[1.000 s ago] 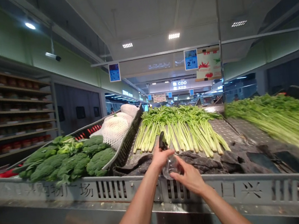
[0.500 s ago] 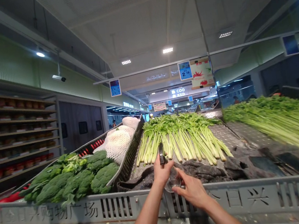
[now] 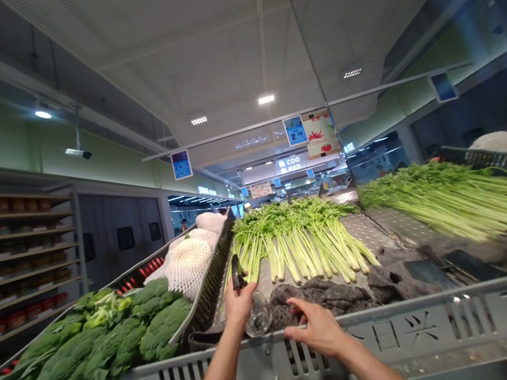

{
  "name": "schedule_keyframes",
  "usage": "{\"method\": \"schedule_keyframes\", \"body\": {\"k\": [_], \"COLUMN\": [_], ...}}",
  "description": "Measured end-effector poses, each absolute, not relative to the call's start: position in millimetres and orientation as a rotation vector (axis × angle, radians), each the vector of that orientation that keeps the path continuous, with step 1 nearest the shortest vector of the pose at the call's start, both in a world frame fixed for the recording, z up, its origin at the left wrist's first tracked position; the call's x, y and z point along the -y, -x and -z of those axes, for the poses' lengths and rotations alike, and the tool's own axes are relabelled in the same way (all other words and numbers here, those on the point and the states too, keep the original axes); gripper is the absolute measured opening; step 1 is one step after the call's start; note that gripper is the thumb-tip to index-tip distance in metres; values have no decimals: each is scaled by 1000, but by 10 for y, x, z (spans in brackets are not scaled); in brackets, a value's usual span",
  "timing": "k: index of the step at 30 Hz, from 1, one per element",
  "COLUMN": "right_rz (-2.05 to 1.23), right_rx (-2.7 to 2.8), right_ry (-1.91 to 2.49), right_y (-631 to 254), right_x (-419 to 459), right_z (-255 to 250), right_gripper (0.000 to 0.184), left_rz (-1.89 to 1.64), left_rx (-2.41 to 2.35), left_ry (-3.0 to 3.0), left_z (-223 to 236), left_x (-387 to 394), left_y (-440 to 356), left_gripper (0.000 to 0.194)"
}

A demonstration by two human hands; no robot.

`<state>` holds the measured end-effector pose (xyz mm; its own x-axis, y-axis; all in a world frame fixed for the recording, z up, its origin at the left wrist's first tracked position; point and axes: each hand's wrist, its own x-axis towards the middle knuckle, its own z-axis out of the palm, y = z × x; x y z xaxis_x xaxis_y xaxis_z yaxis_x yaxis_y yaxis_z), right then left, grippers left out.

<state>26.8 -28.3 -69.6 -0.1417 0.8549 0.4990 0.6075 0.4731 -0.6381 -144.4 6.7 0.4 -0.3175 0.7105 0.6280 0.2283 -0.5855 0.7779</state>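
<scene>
My left hand [image 3: 239, 306] is wrapped round a clear spray bottle [image 3: 259, 320], whose black trigger head rises above my fingers. The bottle is over the front of the celery display. My right hand [image 3: 316, 324] is apart from the bottle, with its fingers spread and nothing in them, just above the grey crate rim [image 3: 272, 343]. Beyond both hands, celery stalks [image 3: 301, 239] lie in a row with their leaves pointing away. A dark, crumpled cloth [image 3: 326, 295] lies between the stalks and the rim.
Broccoli [image 3: 99, 332] fills the crate section on the left, with net-wrapped white vegetables [image 3: 191, 262] behind it. A mirror on the right reflects celery [image 3: 457, 196]. Blue price signs [image 3: 295, 130] hang overhead. Shelves of jars [image 3: 17, 262] stand at far left.
My right hand has let go of the bottle and opened. My left hand has moved left with the spray bottle, away from the right. The view has tilted and shifted.
</scene>
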Motion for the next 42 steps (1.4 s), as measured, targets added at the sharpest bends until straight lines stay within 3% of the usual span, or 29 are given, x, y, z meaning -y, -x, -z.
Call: {"method": "schedule_keyframes", "body": {"k": [4, 10, 18, 25, 30, 35, 42], "right_rz": [-432, -148, -114, -274, -302, -315, -268], "right_rx": [1723, 1506, 1652, 1639, 1636, 1658, 1667], "right_ry": [1144, 1295, 1168, 928, 896, 908, 893], "right_y": [-381, -727, -588, -30, 148, 184, 145], "right_x": [170, 36, 119, 199, 207, 212, 253], "right_z": [620, 528, 608, 608, 705, 737, 726], "right_gripper": [51, 46, 45, 61, 56, 68, 67], "left_rz": [-1938, -1843, -1792, -1850, -1917, -1926, -1846], "left_rx": [-1207, -1197, -1164, -1094, -1063, -1075, -1132], "left_ry": [-1600, -1646, -1641, -1655, -1585, -1635, -1712], "left_z": [-49, -175, -85, -60, -103, -34, 0], "left_x": [-58, -107, -164, -192, -80, -28, -18], "left_y": [1541, 1483, 1130, 1129, 1202, 1207, 1140], "left_gripper": [31, 25, 27, 29, 28, 26, 22]}}
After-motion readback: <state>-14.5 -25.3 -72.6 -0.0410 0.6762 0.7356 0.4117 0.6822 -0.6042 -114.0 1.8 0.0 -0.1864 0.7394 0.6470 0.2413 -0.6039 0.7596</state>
